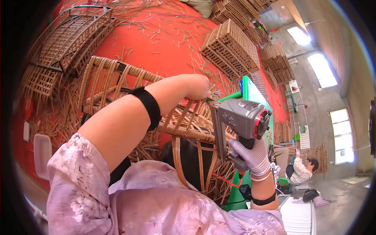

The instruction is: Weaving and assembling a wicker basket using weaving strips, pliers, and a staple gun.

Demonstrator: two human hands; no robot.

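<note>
One gloved right hand wraps the handle of the nail gun, beside the right end of the cane frame. The left hand curls there; whether its grip pinches cane cannot be told. Seating the nose squarely, fingers clear, should help.

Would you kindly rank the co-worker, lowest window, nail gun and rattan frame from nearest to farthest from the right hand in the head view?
1. Nail gun, held in the right hand.
2. Rattan frame, to the hand's left.
3. Co-worker, off to the right.
4. Lowest window, on the wall beyond.
</note>
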